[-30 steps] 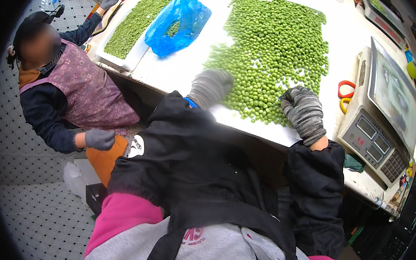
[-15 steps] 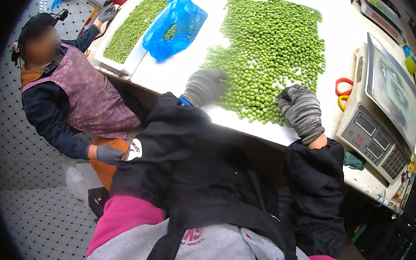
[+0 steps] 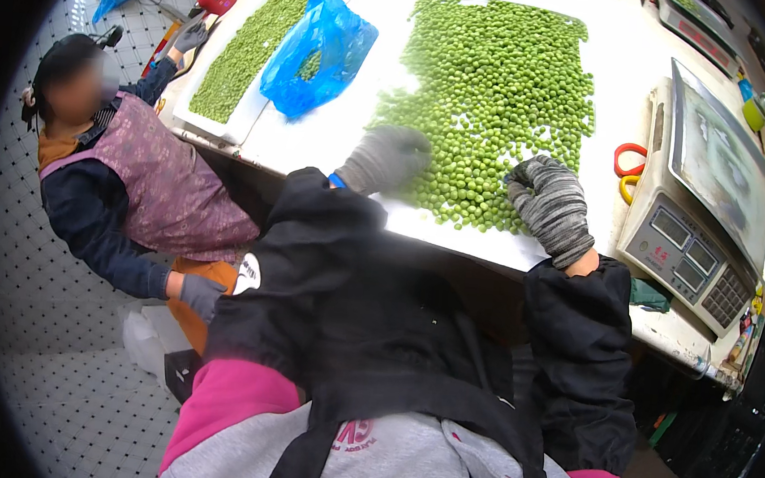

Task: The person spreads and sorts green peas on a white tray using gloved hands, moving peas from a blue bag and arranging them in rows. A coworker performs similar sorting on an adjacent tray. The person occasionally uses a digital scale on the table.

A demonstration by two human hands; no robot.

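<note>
A wide layer of green peas (image 3: 503, 78) covers the bright white surface (image 3: 454, 237) in front of me. My left hand (image 3: 387, 160), in a grey knit glove, is at the near left edge of the peas; motion smears its fingers and some peas beside them. On the near right edge, my right hand (image 3: 550, 207), in a striped grey glove, rests with its fingers curled in against the peas. Its fingertips are turned under, so whatever they pinch is hidden. Bare white surface shows through gaps in the layer near this hand.
A digital scale (image 3: 697, 237) stands at the right, beside red-and-yellow-handled scissors (image 3: 620, 159). To the left lie a blue plastic bag (image 3: 320, 68) and a tray of smaller-looking peas (image 3: 253, 58). A co-worker in a purple flowered apron (image 3: 172, 177) is at the table's left end.
My left hand has shifted slightly right, towards the peas. My right hand has moved a little left. The co-worker's lower hand has changed its pose slightly.
</note>
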